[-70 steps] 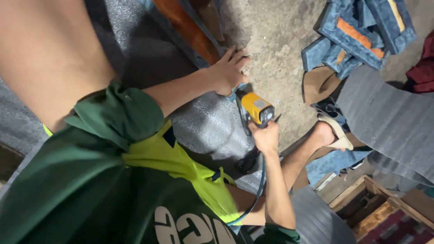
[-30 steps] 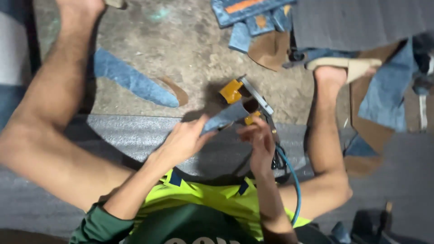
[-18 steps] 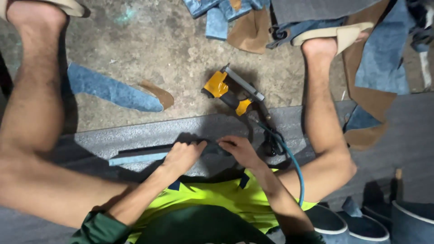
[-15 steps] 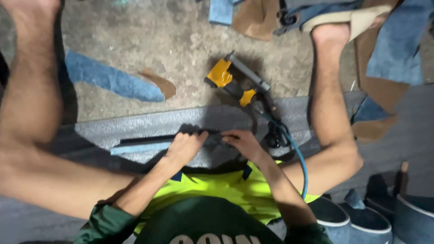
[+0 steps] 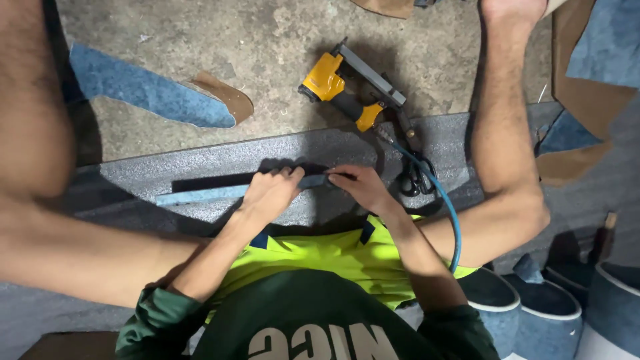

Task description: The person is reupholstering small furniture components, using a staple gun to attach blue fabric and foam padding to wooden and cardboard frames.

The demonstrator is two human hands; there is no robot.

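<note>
Pressing down with both hands, I am holding a long blue strip (image 5: 200, 195) flat against the grey sheet (image 5: 167, 160) that is lying across the floor in front of me. My left hand (image 5: 270, 193) is curling over the strip near its right end, fingers bent and clamped on its upper edge, while my right hand (image 5: 360, 189) is pinching the very end of the same strip between thumb and fingertips; the two hands are sitting just beside each other, nearly touching. The strip is running leftwards from my grip, with a dark shadow along its top edge. Beyond the sheet, on the bare concrete floor (image 5: 220, 40), a yellow and black nail gun (image 5: 347, 83) is lying on its side, untouched, and a blue hose (image 5: 448, 213) is trailing from it past my right forearm. A pair of black scissors (image 5: 410, 175) is resting on the sheet just beside the hose. To the left, a blue and brown offcut (image 5: 160, 97) is lying on the concrete. At the lower right, round blue tubs with white rims (image 5: 533, 313) are standing close together; I cannot tell what is in them, since only dark interiors are showing. My legs are bracketing the work on both sides.
</note>
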